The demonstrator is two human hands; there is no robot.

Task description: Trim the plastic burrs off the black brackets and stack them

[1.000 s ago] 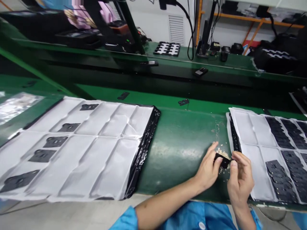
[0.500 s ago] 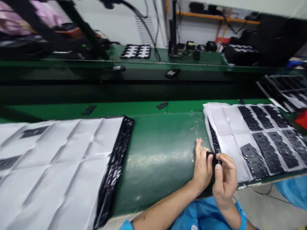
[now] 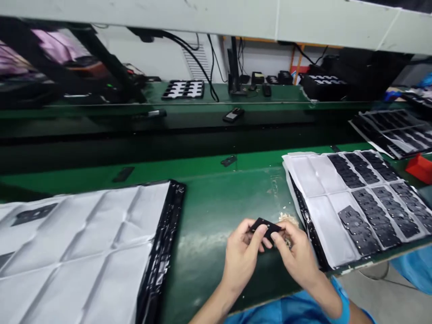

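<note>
Between both hands, over the green worktop (image 3: 202, 252), is a small flat black plastic part (image 3: 265, 227). My left hand (image 3: 243, 249) pinches its left end, thumb on top. My right hand (image 3: 293, 247) grips its right end, also with the thumb on the upper face. A little pile of tiny pale pieces (image 3: 287, 219) lies just behind my right hand, which partly covers it. To the right, a compartment tray lined with white sheet (image 3: 327, 220) holds overlapping rows of similar black parts (image 3: 359, 229); its left compartments show bare sheet.
Another white-lined tray (image 3: 91, 252), on a black stack at left, bears two black parts. Loose parts (image 3: 228, 160) lie along the bright green strip. A handheld device (image 3: 233, 115) rests farther back. At right are a red bin (image 3: 419, 168) and another filled tray (image 3: 394, 130).
My hands have moved left, away from the right tray's edge, with the black part now between both thumbs. The left hand's fingers have curled around it. The camera view has tilted up.
</note>
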